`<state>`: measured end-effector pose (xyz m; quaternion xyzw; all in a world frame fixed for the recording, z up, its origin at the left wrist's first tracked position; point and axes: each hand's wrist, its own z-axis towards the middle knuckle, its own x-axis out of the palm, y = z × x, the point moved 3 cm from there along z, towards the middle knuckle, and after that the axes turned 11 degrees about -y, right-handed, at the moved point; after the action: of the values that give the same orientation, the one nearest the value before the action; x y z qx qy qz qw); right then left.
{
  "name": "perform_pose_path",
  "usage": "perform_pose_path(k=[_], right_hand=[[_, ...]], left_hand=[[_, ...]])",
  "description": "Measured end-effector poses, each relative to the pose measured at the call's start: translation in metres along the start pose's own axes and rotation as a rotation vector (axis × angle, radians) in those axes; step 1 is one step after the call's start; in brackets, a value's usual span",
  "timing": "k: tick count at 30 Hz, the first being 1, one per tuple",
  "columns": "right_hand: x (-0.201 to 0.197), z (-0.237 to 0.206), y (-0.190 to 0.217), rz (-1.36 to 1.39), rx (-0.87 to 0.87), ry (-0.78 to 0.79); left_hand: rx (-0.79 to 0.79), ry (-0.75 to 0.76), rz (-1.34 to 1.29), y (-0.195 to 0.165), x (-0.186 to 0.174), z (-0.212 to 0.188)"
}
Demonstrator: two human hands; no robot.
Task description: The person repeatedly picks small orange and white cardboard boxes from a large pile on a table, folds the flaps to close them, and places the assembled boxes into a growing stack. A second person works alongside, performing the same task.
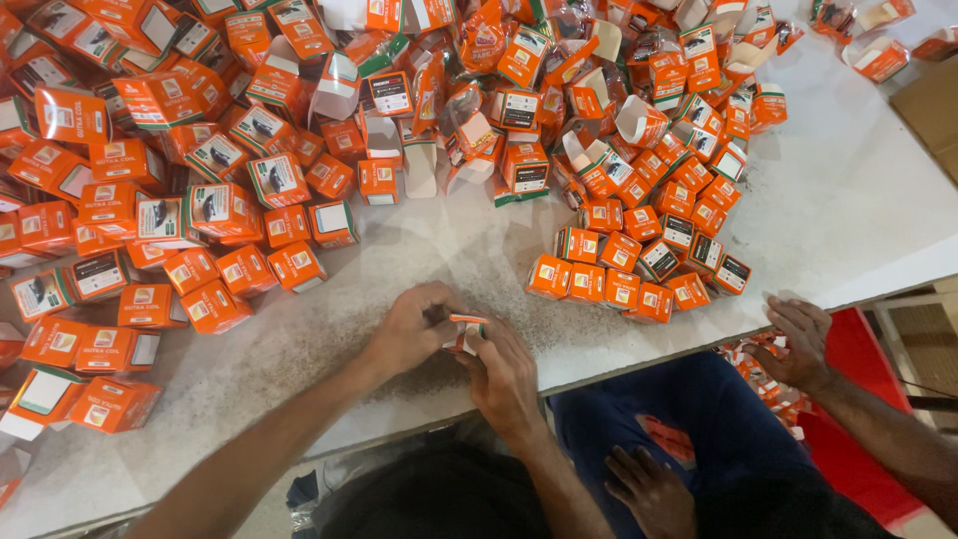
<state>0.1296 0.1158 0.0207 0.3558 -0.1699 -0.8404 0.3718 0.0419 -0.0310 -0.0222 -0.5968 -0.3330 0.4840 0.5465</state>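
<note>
Both my hands meet at the near edge of a white table (pixel 858 200). My left hand (pixel 407 327) and my right hand (pixel 502 374) together grip one small orange box (pixel 466 329), partly hidden by my fingers. A dark small part shows between my left fingers at the box's end. A neat cluster of closed orange boxes (pixel 639 269) stands just right of my hands. A big loose heap of orange boxes (pixel 170 200) covers the left and far side of the table.
Another person sits at my right in blue trousers (pixel 699 419), one hand (pixel 803 339) at the table edge, the other hand (pixel 649 489) on a thigh. A red bin (pixel 848 439) with orange pieces stands beside them. Open white-flapped cartons (pixel 419 165) lie in the far pile.
</note>
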Motion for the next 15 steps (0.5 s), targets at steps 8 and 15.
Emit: perform_pose_path(k=[8, 15], right_hand=[[0.008, -0.03, -0.03, -0.025, 0.161, -0.008], [0.009, -0.04, -0.042, -0.023, 0.147, 0.011]], left_hand=[[0.787, 0.132, 0.196, -0.04, -0.019, -0.028], [0.784, 0.048, 0.357, -0.04, -0.014, -0.027]])
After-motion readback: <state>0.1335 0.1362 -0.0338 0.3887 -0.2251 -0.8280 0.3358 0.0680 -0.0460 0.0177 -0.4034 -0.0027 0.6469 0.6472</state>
